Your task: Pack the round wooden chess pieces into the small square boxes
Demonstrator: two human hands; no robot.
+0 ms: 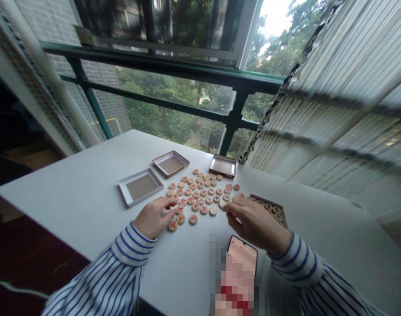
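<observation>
Several round wooden chess pieces (200, 193) with red characters lie spread on a white table (88, 197). My left hand (153, 218) rests at the left edge of the spread, fingers curled onto a piece near its fingertips. My right hand (253, 221) hovers at the right edge, fingertips pinched at a piece beside a brown box (273, 208) that holds more pieces. Both sleeves are white with blue stripes.
A white-rimmed tray (140, 186) lies left of the pieces. Two brown tray lids (170, 163) (223, 166) sit behind them. A phone (242, 253) lies near my right wrist. A window with a green railing (161, 66) and blinds (345, 109) stands behind.
</observation>
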